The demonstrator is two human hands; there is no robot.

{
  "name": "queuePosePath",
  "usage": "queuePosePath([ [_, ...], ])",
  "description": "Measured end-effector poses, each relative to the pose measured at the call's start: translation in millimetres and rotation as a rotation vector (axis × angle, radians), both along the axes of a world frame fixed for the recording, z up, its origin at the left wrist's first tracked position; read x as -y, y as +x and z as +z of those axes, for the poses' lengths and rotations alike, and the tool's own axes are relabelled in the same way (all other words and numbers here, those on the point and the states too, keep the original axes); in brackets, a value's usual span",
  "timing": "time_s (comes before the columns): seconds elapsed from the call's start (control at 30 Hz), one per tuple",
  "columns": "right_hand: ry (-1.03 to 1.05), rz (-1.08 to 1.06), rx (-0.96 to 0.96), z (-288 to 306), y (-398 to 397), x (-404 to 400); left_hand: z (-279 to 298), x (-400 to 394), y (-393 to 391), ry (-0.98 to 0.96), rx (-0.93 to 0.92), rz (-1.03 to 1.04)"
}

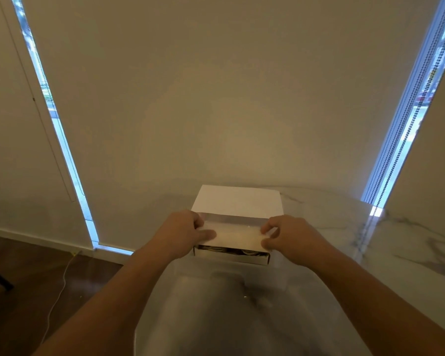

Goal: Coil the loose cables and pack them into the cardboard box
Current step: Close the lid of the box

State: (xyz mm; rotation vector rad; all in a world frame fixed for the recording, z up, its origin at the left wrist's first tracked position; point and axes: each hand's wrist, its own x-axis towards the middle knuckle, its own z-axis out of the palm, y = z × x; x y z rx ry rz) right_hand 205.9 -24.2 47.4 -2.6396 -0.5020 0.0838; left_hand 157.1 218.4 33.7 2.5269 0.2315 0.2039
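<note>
A white cardboard box [231, 258] stands on the marble table near its far edge. Its lid [238, 201] is lowered most of the way over the box, leaving a narrow gap at the front. Through that gap dark coiled cables [224, 251] show inside. My left hand [183, 231] pinches the lid's front flap at its left corner. My right hand [290, 237] pinches the same flap at its right corner. Both forearms reach in from the bottom of the view.
The marble table [344, 227] runs on to the right, up to a window blind with a bead chain [396, 155]. At lower left, a thin white cable [54, 301] trails over the dark wood floor. A pale wall stands behind the box.
</note>
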Motion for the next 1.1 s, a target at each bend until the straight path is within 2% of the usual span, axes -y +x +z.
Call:
queuePosePath([
  [0.27, -0.284, 0.086, 0.111, 0.2, -6.6, -6.1, 5.6, 15.1, -1.0, 0.183, -0.104, -0.030],
  [0.43, -0.367, 0.135, 0.173, -1.4, -3.6, -9.4, 6.6, 20.4, -1.1, 0.283, -0.135, -0.078],
  [0.7, -0.319, 0.124, 0.154, -12.1, 2.3, -9.0, 0.0, 20.9, 2.6, 0.266, -0.098, -0.090],
  [1.1, -0.563, 0.120, 0.460, -24.0, -4.8, -20.8, -8.9, 18.0, 9.3, 0.333, -0.067, -0.099],
])
